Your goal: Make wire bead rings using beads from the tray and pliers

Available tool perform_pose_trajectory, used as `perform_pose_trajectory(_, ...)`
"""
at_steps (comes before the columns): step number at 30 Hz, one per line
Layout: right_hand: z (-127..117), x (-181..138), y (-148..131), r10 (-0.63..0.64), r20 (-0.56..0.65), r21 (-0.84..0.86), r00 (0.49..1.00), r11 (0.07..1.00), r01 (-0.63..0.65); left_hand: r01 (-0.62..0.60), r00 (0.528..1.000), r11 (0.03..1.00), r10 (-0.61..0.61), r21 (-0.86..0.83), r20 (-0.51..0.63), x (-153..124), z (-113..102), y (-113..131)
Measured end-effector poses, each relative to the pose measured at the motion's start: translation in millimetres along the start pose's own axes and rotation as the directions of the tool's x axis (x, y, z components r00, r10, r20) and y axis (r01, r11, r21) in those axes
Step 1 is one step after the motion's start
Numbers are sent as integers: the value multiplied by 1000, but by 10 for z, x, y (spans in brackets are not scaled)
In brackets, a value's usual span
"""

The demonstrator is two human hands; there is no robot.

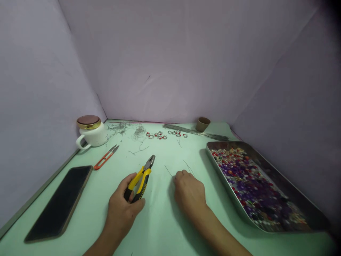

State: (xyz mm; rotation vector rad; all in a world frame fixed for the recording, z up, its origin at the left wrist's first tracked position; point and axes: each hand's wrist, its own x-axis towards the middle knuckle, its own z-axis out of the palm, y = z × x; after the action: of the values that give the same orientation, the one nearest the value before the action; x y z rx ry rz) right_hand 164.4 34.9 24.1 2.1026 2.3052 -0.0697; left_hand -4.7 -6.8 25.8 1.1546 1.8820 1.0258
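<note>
My left hand (123,206) rests on the green table and grips the yellow-and-black pliers (141,177) by the handles, jaws pointing away toward the back. My right hand (188,192) lies knuckles-up in the middle of the table with its fingers curled under; their tips touch the tabletop beside thin wire pieces (188,166). What the curled fingers hold, if anything, is hidden.
A metal tray (290,192) full of purple, red and white beads stands on the right. A black phone (60,201) lies at the left, with red thread snips (106,157) and a white lidded mug (92,131) behind it. Beaded rings (160,135), wire scraps, a wire bundle (197,132) and a brown cup (203,124) sit at the back.
</note>
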Motion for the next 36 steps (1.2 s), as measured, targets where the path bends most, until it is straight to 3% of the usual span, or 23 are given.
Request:
perform_pose_trajectory(8, -86, -138, 73, -61, -42, 29, 997, 998, 62, -25, 1000, 1000, 25, -3, -6, -26, -14, 28)
perform_pose_trajectory(18, 17, -167, 139, -132, -12, 73, 991, 988, 133, -164, 985, 942, 140, 294, 100, 7, -86, -14)
perform_pose_trajectory(22, -7, -153, 143, -108, 23, 89, 994, 990, 105, -226, 973, 868, 185, 441, 134, 5, -105, -3)
perform_pose_trajectory(27, -12, -143, 135, -109, 45, 92, 993, 990, 105, -385, 923, 718, 307, 580, 232, -82, -77, 70)
perform_pose_trajectory(33, -99, -146, 201, -102, 47, 78, 994, 992, 98, -251, 968, 674, 169, 695, 186, -61, -104, 203)
perform_pose_trajectory(36, -192, -89, 317, 28, -1, 83, 1000, 996, -28, -206, 979, 697, 157, 687, 133, -15, -118, 214)
